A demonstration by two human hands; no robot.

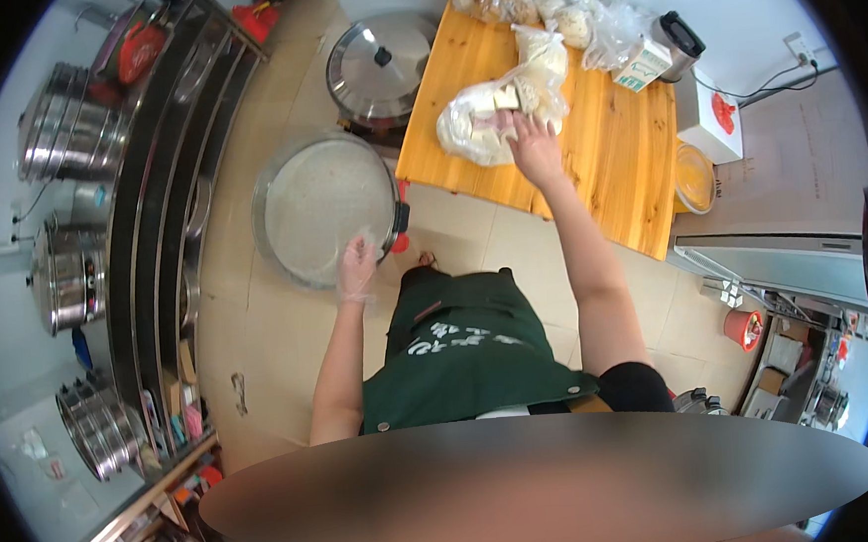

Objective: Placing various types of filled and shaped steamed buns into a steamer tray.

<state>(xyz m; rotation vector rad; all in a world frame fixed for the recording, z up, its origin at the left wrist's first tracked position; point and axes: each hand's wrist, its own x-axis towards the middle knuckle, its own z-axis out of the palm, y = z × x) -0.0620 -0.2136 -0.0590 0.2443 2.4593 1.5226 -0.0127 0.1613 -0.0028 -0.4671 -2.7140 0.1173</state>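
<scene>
My right hand (536, 147) is bare and reaches onto the wooden table with its fingers spread. Its fingertips lie on the edge of a clear plastic bag (457, 121). White block-shaped pieces, like steamed buns (505, 98), show inside the bag. My left hand (357, 268) wears a thin clear plastic glove. Its fingers are curled closed over the near right rim of a large round pan (264, 217) with a pale, flat inside. Whether those fingers hold anything I cannot make out.
More bags of pale food (568, 24) line the table's (607, 176) back edge, beside a carton (643, 64) and a dark-handled jug (679, 45). A lidded pot (379, 71) stands left of the table. Dark shelving (148, 219) and steel steamers (74, 273) fill the left side.
</scene>
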